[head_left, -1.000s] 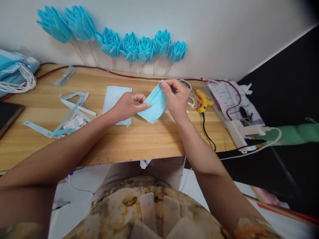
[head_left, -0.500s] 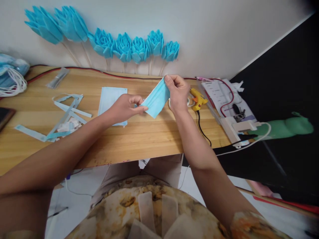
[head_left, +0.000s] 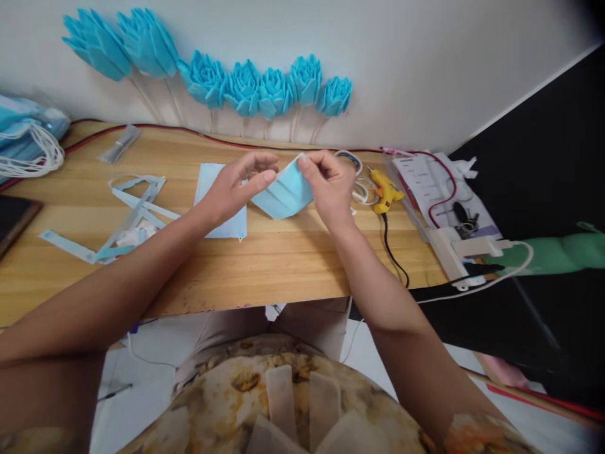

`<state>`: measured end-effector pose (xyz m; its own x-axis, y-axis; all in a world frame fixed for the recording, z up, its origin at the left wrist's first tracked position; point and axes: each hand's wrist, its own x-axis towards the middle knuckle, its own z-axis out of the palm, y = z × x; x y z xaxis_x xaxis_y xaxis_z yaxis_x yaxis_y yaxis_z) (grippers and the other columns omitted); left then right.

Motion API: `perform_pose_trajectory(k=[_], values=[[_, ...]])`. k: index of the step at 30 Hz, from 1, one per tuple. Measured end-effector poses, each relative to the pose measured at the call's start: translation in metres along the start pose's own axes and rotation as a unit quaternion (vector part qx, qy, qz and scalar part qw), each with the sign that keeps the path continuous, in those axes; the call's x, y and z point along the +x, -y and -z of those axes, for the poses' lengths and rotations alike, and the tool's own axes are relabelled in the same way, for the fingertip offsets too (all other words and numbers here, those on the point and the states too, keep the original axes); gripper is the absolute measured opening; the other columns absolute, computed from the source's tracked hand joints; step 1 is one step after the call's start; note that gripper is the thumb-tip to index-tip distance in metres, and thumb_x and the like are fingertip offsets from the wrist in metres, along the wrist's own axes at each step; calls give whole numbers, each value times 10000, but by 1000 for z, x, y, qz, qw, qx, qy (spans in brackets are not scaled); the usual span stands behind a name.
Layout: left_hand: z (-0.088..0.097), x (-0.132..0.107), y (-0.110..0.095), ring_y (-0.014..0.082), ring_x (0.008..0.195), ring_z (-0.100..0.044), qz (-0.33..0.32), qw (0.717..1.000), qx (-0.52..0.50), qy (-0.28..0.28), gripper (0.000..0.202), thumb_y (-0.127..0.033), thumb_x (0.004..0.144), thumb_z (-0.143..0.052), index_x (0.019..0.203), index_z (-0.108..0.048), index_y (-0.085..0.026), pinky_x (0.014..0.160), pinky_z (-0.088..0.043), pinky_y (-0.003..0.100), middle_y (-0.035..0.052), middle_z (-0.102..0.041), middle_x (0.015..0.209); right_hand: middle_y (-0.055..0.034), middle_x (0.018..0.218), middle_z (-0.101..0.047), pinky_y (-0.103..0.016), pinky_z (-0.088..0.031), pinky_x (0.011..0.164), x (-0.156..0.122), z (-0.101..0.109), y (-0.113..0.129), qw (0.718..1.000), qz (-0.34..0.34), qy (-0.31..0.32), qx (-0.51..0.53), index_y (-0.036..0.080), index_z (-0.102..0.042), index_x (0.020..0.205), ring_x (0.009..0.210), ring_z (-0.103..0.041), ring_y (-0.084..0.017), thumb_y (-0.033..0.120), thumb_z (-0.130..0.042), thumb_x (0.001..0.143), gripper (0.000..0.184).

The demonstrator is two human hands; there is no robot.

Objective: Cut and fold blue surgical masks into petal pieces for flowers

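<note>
While pale-blue fabric strips lie at left, I log the left hand with thumb and fingers parted, contact unclear, beside the creased light-blue fabric sheet, which the right hand pinches over the tan wooden table, a yellow plastic glue gun farther right.

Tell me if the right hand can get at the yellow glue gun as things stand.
Probably yes: the yellow glue gun lies near the right hand, with nothing visibly on top. That hand pinches the light-blue mask sheet, so it would likely need to let go first.
</note>
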<state>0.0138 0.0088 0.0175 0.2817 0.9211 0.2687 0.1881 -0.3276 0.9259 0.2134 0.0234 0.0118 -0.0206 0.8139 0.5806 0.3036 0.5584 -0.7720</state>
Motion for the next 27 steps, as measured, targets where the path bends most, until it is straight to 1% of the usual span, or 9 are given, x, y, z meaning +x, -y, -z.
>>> perform_pose_trajectory(k=[3,6,8,11,14,20,22,25,27], values=[[-1,-2,-3,212,972,-647,-7,999,50,13,320,-493,841,-681,952,-706,-195,881,-490,325,44,-723,971,17,737,-645,-303,-508,740,-10,-9,10,999,14,40,-16,218,-706,791,746,-604,-130,585,-625,925,399],[-3,-3,-3,158,739,-571,-1,996,88,22,317,-467,848,-666,701,-635,-188,719,-442,293,-3,-607,695,10,745,-668,-315,-505,757,-16,-14,13,998,22,57,-27,214,-705,780,740,-603,-134,552,-624,936,381],[-3,-3,-2,135,654,-500,10,995,92,26,346,-455,852,-657,641,-597,-188,646,-396,288,-16,-538,629,11,740,-670,-314,-498,748,-17,-15,12,998,28,55,-29,211,-703,769,729,-600,-132,532,-627,939,371],[-4,-2,-2,118,600,-437,21,996,86,30,339,-436,833,-673,622,-583,-187,598,-353,286,-24,-499,604,14,727,-665,-309,-491,733,-14,-13,11,998,29,53,-25,210,-701,758,719,-599,-128,528,-636,934,369],[-3,-1,-3,115,592,-424,22,996,81,32,333,-424,811,-681,605,-571,-186,592,-343,284,-25,-484,592,17,725,-661,-305,-495,727,-11,-11,9,998,12,54,-20,212,-705,764,725,-602,-128,554,-648,917,380],[-2,0,3,122,620,-486,36,996,70,39,308,-431,768,-724,632,-607,-180,590,-367,274,-8,-579,643,21,716,-615,-282,-484,659,-3,-3,-2,1000,-8,17,-5,220,-710,812,720,-592,-124,615,-619,916,418],[-3,0,6,128,635,-521,39,996,69,45,309,-432,763,-735,635,-622,-175,605,-393,273,-1,-616,654,22,707,-593,-276,-470,637,3,3,-10,1000,-7,-11,-9,217,-705,812,702,-579,-120,638,-621,903,438],[-4,-1,6,140,666,-581,48,995,63,67,299,-427,764,-741,642,-660,-166,650,-447,275,18,-683,677,29,680,-564,-269,-443,602,12,11,-21,997,-13,-78,10,212,-695,785,645,-537,-109,673,-654,857,469],[-4,-1,5,148,686,-611,51,994,63,79,292,-426,768,-739,654,-678,-165,675,-471,278,26,-709,689,29,669,-556,-273,-435,594,16,14,-27,995,-15,-97,18,216,-691,768,632,-524,-111,693,-674,828,481]])
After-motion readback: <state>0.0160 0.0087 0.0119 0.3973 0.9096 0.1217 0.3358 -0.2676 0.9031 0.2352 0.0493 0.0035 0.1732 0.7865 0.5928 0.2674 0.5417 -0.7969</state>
